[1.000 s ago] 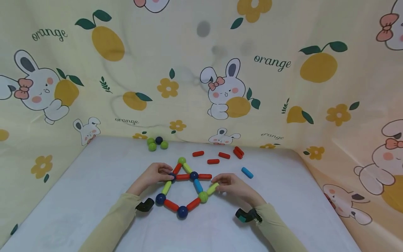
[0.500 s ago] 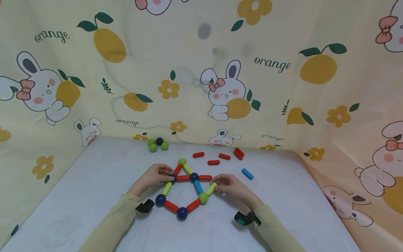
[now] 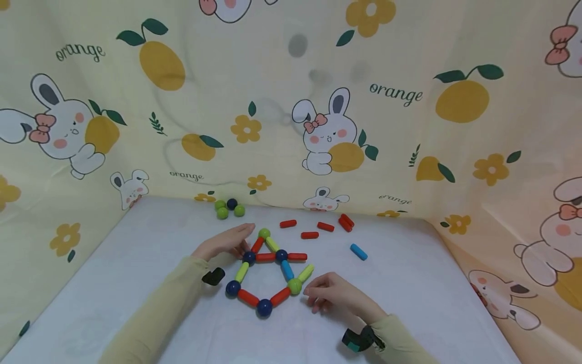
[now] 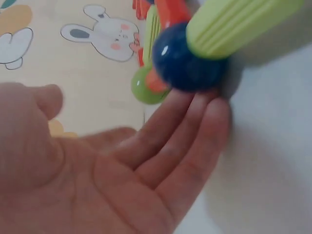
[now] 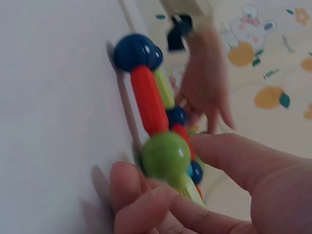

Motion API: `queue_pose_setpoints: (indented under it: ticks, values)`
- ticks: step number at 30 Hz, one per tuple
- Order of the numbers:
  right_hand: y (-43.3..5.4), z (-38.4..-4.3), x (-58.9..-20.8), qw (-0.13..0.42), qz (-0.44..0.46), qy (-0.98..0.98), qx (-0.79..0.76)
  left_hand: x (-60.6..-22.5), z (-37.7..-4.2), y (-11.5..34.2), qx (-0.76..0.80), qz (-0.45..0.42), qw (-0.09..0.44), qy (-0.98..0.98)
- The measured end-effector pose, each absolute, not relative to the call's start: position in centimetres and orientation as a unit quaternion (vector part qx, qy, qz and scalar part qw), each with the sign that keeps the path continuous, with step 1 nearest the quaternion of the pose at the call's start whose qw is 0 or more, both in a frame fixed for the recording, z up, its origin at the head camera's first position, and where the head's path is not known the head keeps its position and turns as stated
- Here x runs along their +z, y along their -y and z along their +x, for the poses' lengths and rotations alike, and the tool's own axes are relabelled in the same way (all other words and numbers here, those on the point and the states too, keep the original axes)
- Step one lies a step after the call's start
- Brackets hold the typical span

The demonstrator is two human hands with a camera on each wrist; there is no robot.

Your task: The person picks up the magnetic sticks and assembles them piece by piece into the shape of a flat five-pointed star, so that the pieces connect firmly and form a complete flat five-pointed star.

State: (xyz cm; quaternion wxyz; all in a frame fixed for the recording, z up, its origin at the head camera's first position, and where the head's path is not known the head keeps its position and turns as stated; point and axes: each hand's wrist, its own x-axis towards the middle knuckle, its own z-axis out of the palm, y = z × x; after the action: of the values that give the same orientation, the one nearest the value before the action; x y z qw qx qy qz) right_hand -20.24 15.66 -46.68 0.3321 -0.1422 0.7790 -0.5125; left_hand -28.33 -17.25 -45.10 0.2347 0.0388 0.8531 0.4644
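A flat frame of coloured rods and balls lies on the table: a pentagon with a triangle on its far side. My left hand is beside its upper-left dark blue ball, thumb lifted away. In the left wrist view, the extended fingers reach under or against a dark blue ball; contact is unclear. Near the green ball at the frame's right corner is my right hand, loosely bent and holding nothing. A yellow-green rod and a red rod stick out to the right, each with a free end.
Several loose red rods lie behind the frame, with a blue rod to their right. At the back left sits a group of green balls and one dark blue ball. A printed cloth hangs behind the table.
My right hand has let go of the yellow-green rod and drawn back toward me. The left hand has released its hold at the dark blue ball, its fingers now spread.
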Motion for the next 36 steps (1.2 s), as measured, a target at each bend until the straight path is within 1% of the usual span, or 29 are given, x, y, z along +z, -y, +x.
queue_pose_setpoints:
  ticks: [3, 8, 12, 19, 21, 25, 30, 36]
  values:
    - [-14.8, -19.9, -46.7, 0.332, -0.140, -0.783, -0.508, -44.6, -28.8, 17.0, 0.458, 0.044, 0.260, -0.849]
    - [-13.9, -19.7, -46.7, 0.309, -0.127, -0.803, -0.494, -44.4, -29.1, 17.0, 0.449, 0.040, 0.289, -0.844]
    - [-13.6, -19.9, -47.0, 0.295, -0.117, -0.819, -0.478, -44.6, -29.0, 17.2, 0.454, 0.033, 0.296, -0.840]
    - [-14.1, -21.4, -46.7, 0.276, -0.117, -0.829, -0.473, -45.0, -28.2, 18.2, 0.482, 0.016, 0.302, -0.822]
    - [-14.4, -22.0, -46.6, 0.272, -0.116, -0.829, -0.475, -45.1, -27.7, 18.5, 0.488, 0.020, 0.292, -0.822]
    - [-14.8, -23.2, -46.6, 0.257, -0.115, -0.834, -0.474, -45.3, -26.6, 19.1, 0.500, 0.017, 0.251, -0.829]
    - [-14.8, -24.9, -46.7, 0.236, -0.109, -0.848, -0.461, -45.7, -25.3, 19.7, 0.521, -0.009, 0.205, -0.829]
    - [-14.3, -26.9, -46.8, 0.227, -0.124, -0.842, -0.473, -46.1, -23.8, 20.2, 0.512, -0.013, 0.148, -0.846]
